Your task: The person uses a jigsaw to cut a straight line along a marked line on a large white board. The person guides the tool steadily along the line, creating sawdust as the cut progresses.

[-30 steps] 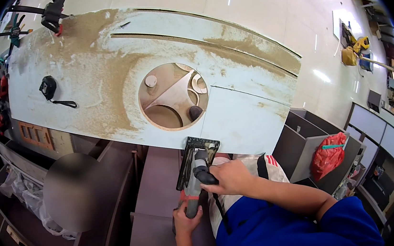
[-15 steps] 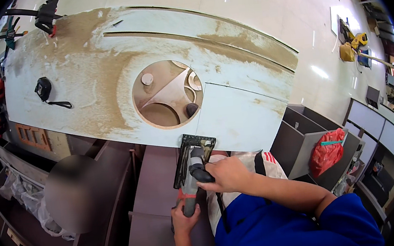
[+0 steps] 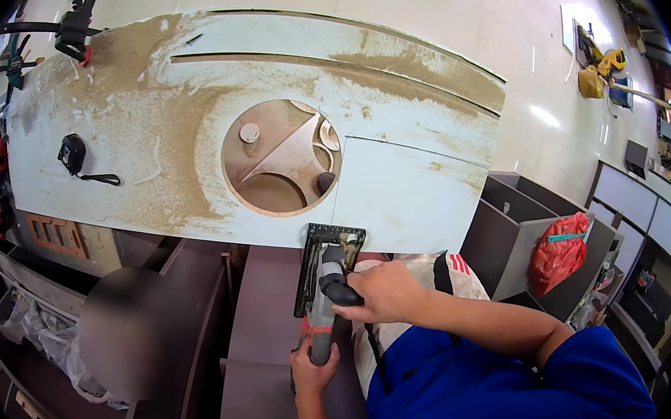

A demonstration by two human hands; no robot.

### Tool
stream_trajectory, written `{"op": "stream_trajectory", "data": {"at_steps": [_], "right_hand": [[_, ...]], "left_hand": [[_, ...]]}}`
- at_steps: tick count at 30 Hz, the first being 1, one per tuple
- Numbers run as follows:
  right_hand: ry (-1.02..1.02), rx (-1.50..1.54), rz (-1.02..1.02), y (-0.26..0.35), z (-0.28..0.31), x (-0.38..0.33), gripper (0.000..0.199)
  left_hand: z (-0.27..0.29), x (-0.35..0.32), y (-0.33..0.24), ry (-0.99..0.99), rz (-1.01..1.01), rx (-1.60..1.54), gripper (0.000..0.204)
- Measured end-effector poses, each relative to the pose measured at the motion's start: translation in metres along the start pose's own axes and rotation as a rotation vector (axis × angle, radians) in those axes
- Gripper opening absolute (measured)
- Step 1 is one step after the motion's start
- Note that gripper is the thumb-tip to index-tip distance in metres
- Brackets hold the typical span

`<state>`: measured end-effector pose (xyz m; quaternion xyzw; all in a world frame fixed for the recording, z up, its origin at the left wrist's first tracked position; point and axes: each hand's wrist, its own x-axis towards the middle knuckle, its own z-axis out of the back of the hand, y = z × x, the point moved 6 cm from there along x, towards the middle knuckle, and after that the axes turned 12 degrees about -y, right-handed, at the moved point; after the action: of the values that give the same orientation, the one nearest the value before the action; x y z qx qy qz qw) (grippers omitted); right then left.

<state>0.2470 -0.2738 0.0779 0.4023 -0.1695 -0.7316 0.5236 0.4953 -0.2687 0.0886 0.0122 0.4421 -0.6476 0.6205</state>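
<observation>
A grey and red jigsaw (image 3: 319,313) with a long black base plate (image 3: 304,282) is at the near edge of a large pale board (image 3: 416,201). The front of its plate overlaps that edge. My left hand (image 3: 316,368) wraps round the rear of the jigsaw's body. Higher up, my right hand (image 3: 385,292) grips the rounded black part at its front. The blade is hidden. Just beyond the tool, a large round hole (image 3: 265,164) is cut through the board, with curved offcuts visible below. A thin line runs from the hole's side toward the jigsaw.
Brown dust (image 3: 203,113) covers much of the board. A black tape measure (image 3: 72,154) with a strap lies at left, and clamps (image 3: 74,28) grip the far left corner. A red bag (image 3: 559,251) hangs by dark cabinets at right. A person (image 3: 124,334) is at lower left.
The board appears slightly higher and further left in view. Both hands keep their hold on the jigsaw, which stays at almost the same spot on the edge.
</observation>
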Motion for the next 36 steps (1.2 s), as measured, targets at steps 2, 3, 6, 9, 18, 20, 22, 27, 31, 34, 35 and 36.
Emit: {"op": "stream_trajectory", "data": {"at_steps": [2,3,6,9,18,20,22,27,31,34,35,36], "right_hand": [[0.000,-0.001,0.002,0.000,0.000,0.000,0.055],[-0.003,-0.005,0.003,0.000,0.000,0.000,0.055],[0.000,-0.014,-0.002,0.000,-0.002,0.000,0.055],[0.019,-0.009,-0.015,-0.001,-0.003,0.000,0.056],[0.008,0.013,-0.009,0.001,0.002,0.002,0.055],[-0.012,0.015,0.004,0.002,0.003,0.002,0.054],[-0.011,0.016,0.001,0.002,0.003,0.002,0.054],[0.022,0.024,-0.021,0.001,0.002,0.002,0.054],[0.023,0.017,-0.019,0.002,0.003,0.003,0.053],[0.030,0.013,-0.020,0.002,0.004,0.003,0.053],[0.032,0.013,-0.021,0.002,0.003,0.003,0.053],[0.034,0.012,-0.023,0.002,0.003,0.003,0.053]], "left_hand": [[0.000,-0.001,0.001,-0.001,0.000,0.005,0.025],[-0.001,-0.002,0.002,0.001,0.005,0.008,0.025],[-0.001,-0.002,0.002,0.011,0.025,0.020,0.025],[-0.001,0.001,0.001,0.007,0.004,0.018,0.025],[-0.002,0.000,0.006,0.008,0.001,0.010,0.025],[-0.002,-0.001,0.006,0.008,0.002,0.011,0.024],[-0.002,0.000,0.005,0.004,-0.004,0.004,0.024],[-0.003,-0.002,0.010,0.006,0.000,0.015,0.025],[-0.004,-0.001,0.010,0.002,-0.004,-0.004,0.029],[-0.004,-0.001,0.010,0.006,-0.015,0.004,0.032],[-0.004,-0.001,0.010,0.008,-0.016,0.006,0.032],[-0.004,-0.001,0.011,0.010,-0.016,0.008,0.031]]}}
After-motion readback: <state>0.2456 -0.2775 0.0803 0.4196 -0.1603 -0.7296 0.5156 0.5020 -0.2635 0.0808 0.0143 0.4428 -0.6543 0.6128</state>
